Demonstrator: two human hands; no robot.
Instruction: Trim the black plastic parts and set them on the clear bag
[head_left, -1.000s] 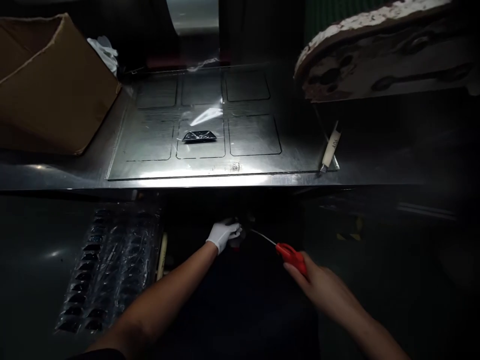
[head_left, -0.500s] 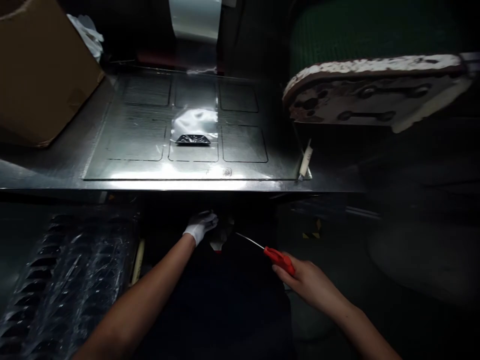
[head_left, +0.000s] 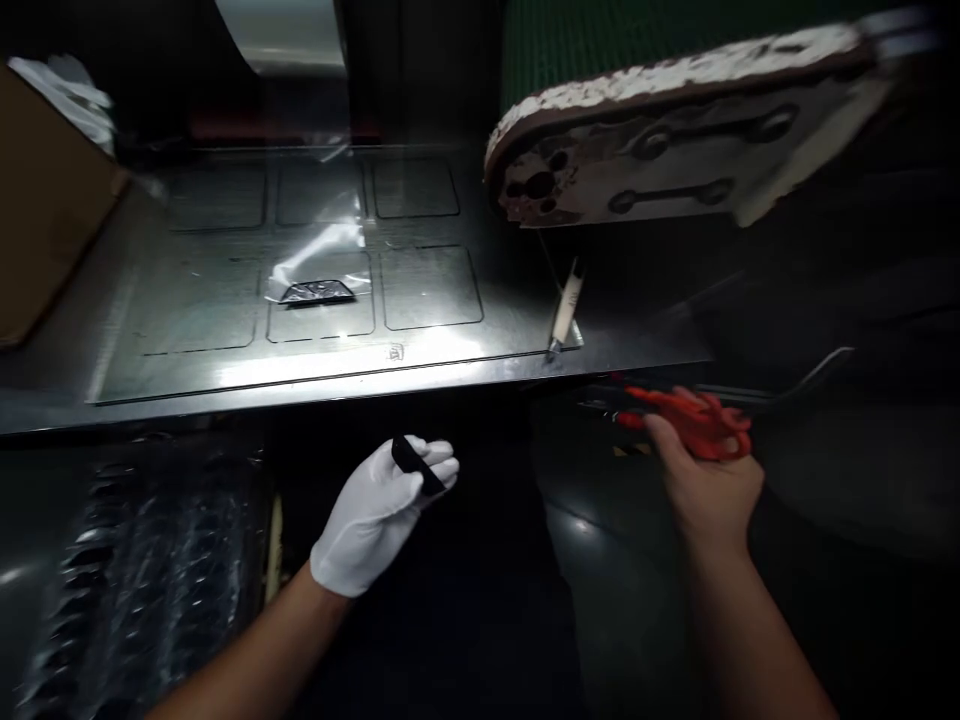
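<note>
My left hand [head_left: 379, 510] wears a white glove and pinches a small black piece [head_left: 417, 464] between thumb and fingers, below the front edge of the metal table [head_left: 225, 375]. My bare right hand [head_left: 701, 480] grips red-handled scissors [head_left: 690, 420] just under the table's right front corner. On the table lies a clear plastic bag with a dark part inside [head_left: 315, 285], within a marked square.
A white pen-like tool [head_left: 564, 312] lies at the table's right edge. A worn white-crusted machine arm [head_left: 675, 130] overhangs the right side. A cardboard box [head_left: 45, 240] stands at left. Clear blister trays [head_left: 135, 560] sit low left.
My left hand has drawn back toward me, now holding the black piece up. My right hand has swung the scissors up and right to the table's corner. The view shifted right.
</note>
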